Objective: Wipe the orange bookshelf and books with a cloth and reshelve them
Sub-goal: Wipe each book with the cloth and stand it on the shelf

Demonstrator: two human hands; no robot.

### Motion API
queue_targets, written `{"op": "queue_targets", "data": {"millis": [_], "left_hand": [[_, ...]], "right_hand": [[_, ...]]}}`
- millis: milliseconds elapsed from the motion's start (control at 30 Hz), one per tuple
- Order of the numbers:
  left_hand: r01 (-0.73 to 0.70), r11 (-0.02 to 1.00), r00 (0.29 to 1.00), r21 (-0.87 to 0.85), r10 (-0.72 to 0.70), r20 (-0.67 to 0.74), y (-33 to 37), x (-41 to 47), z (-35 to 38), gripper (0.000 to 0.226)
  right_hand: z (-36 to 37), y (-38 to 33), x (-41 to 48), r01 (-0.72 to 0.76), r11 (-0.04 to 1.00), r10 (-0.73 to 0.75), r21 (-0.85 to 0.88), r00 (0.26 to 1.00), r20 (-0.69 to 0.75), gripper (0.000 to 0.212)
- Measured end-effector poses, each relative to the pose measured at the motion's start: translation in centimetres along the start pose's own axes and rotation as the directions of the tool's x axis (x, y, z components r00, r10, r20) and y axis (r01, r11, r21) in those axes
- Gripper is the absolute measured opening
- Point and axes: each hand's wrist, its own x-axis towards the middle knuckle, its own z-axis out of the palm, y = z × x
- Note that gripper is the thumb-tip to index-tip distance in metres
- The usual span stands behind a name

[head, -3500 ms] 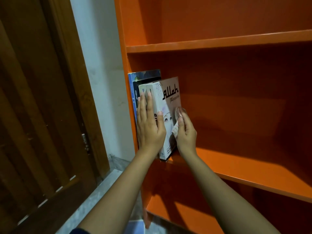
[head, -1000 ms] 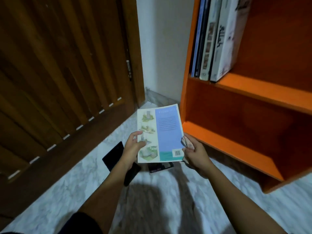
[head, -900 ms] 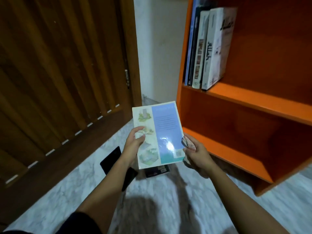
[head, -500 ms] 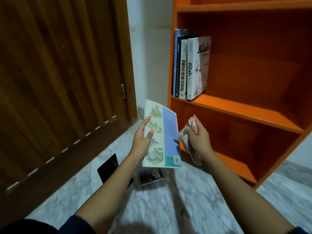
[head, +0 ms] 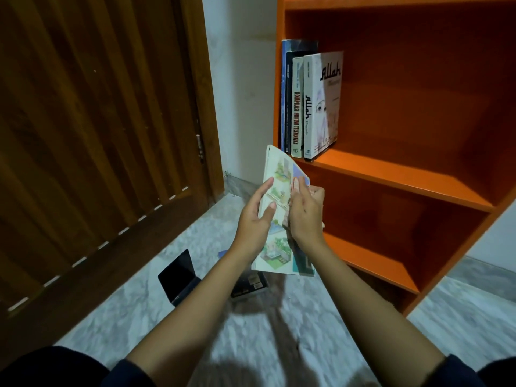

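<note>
The left hand (head: 255,219) grips a thin illustrated book (head: 275,247) upright in front of the orange bookshelf (head: 391,174), where four books (head: 310,107) stand at the left end of the middle shelf. The right hand (head: 305,213) lies curled on the cover, and I cannot tell what it holds. A dark flat object (head: 178,276) lies on the marble floor (head: 139,317) below.

Four shelved books (head: 321,107); one held book (head: 275,254); two dark floor books (head: 180,277); two hands (head: 252,219).

Right hand (head: 305,216) is covering the book's (head: 275,247) blue half; cloth (head: 323,225) is barely peeking out under it. Left forearm (head: 201,297) is hiding part of a floor book (head: 250,285). Bookshelf (head: 391,174) is running off top and right edges.
</note>
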Motion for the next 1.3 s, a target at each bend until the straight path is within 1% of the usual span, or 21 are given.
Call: {"op": "queue_targets", "data": {"millis": [67, 133, 200, 300, 433, 500, 567, 700, 733, 767, 833, 900, 933, 967, 1000, 1067, 1133, 1167, 1233, 1267, 1300], "left_hand": [[-0.011, 0.999, 1.0, -0.036, 0.011, 0.008, 0.2, 0.2, -0.1, 0.043], [-0.016, 0.998, 1.0, -0.06, 0.016, -0.001, 0.4, 0.4, -0.4, 0.043], [-0.019, 0.996, 1.0, -0.088, 0.018, -0.019, 0.6, 0.6, -0.7, 0.043], [-0.013, 0.991, 0.999, -0.136, 0.008, -0.031, 0.7, 0.5, -0.9, 0.044], [-0.03, 0.99, 1.0, -0.138, 0.029, -0.01, 0.8, 0.4, -0.8, 0.045], [-0.043, 0.993, 0.999, -0.112, 0.043, -0.007, 0.9, 0.3, -0.8, 0.046], [-0.057, 0.995, 0.998, -0.087, 0.056, -0.015, 1.2, 0.2, -0.7, 0.047], [-0.05, 0.986, 0.999, -0.162, 0.049, -0.011, 1.9, 0.1, -0.6, 0.045], [-0.055, 0.984, 0.999, -0.172, 0.054, -0.009, 2.0, 0.1, -0.7, 0.045], [-0.059, 0.982, 0.998, -0.179, 0.059, -0.002, 2.1, 0.1, -0.7, 0.045], [-0.058, 0.983, 0.998, -0.174, 0.062, 0.016, 2.2, 0.1, -0.7, 0.046], [-0.061, 0.987, 0.997, -0.149, 0.067, 0.036, 1.9, 0.1, -0.6, 0.047], [-0.068, 0.989, 0.996, -0.129, 0.074, 0.042, 1.7, 0.1, -0.6, 0.048], [-0.074, 0.991, 0.996, -0.113, 0.079, 0.041, 1.5, 0.1, -0.5, 0.048], [-0.074, 0.992, 0.996, -0.105, 0.079, 0.04, 1.4, 0.2, -0.4, 0.048], [-0.059, 0.992, 0.997, -0.115, 0.063, 0.032, 1.4, 0.4, -0.1, 0.048], [-0.068, 0.991, 0.998, -0.117, 0.069, 0.008, 1.4, 0.7, 0.0, 0.047], [-0.082, 0.992, 0.997, -0.095, 0.081, -0.016, 1.5, 0.8, -0.1, 0.047], [-0.111, 0.993, 0.991, -0.045, 0.108, -0.076, 1.5, 1.2, -0.4, 0.048], [-0.113, 0.992, 0.989, -0.06, 0.107, -0.098, 1.5, 1.4, -0.6, 0.048], [-0.097, 0.989, 0.99, -0.108, 0.086, -0.11, 1.5, 1.5, -0.7, 0.048]], "right_hand": [[-0.1, 0.7, -0.4, 0.021, 1.0, -0.022, 0.012, 1.0, 0.021, 0.047], [-0.3, 1.3, -1.2, 0.041, 0.995, -0.044, 0.093, 0.999, 0.026, 0.039], [-0.6, 1.8, -2.2, 0.093, 0.987, -0.095, 0.133, 0.995, 0.012, 0.037], [-0.1, 2.3, -3.6, 0.155, 0.97, -0.15, 0.186, 0.988, -0.04, 0.035], [0.9, 1.1, -3.0, 0.187, 0.953, -0.166, 0.24, 0.98, -0.106, 0.03], [0.9, -0.6, -1.8, 0.251, 0.938, -0.239, 0.241, 0.968, -0.077, 0.031], [1.1, -2.0, 0.2, 0.313, 0.928, -0.314, 0.2, 0.949, -0.029, 0.032], [1.1, -4.4, 4.4, 0.315, 0.938, -0.324, 0.147, 0.945, 0.046, 0.031], [1.0, -4.6, 5.0, 0.288, 0.943, -0.297, 0.164, 0.954, 0.034, 0.03], [0.9, -4.4, 5.5, 0.221, 0.955, -0.227, 0.196, 0.974, 0.006, 0.029], [0.8, -3.0, 5.8, 0.006, 0.968, 0.009, 0.251, 0.998, -0.057, 0.028], [0.9, -1.1, 5.3, -0.182, 0.935, 0.214, 0.305, 0.974, -0.072, 0.027], [1.0, -0.6, 4.8, -0.218, 0.92, 0.252, 0.327, 0.965, -0.067, 0.026], [1.1, -0.3, 4.3, -0.215, 0.918, 0.25, 0.333, 0.966, -0.068, 0.027], [1.1, -0.4, 3.9, -0.188, 0.927, 0.222, 0.325, 0.973, -0.071, 0.029], [1.0, -1.0, 3.3, -0.08, 0.947, 0.103, 0.311, 0.993, -0.058, 0.032], [0.9, -1.5, 2.7, 0.099, 0.954, -0.101, 0.282, 0.995, -0.009, 0.032], [0.9, -1.6, 2.5, 0.221, 0.943, -0.234, 0.247, 0.972, 0.021, 0.033], [0.8, -1.1, 2.0, 0.451, 0.878, -0.469, 0.161, 0.878, 0.099, 0.034], [0.7, -0.6, 1.9, 0.514, 0.846, -0.531, 0.141, 0.837, 0.133, 0.035], [0.5, 0.0, 1.8, 0.53, 0.838, -0.545, 0.133, 0.825, 0.149, 0.036]]}}
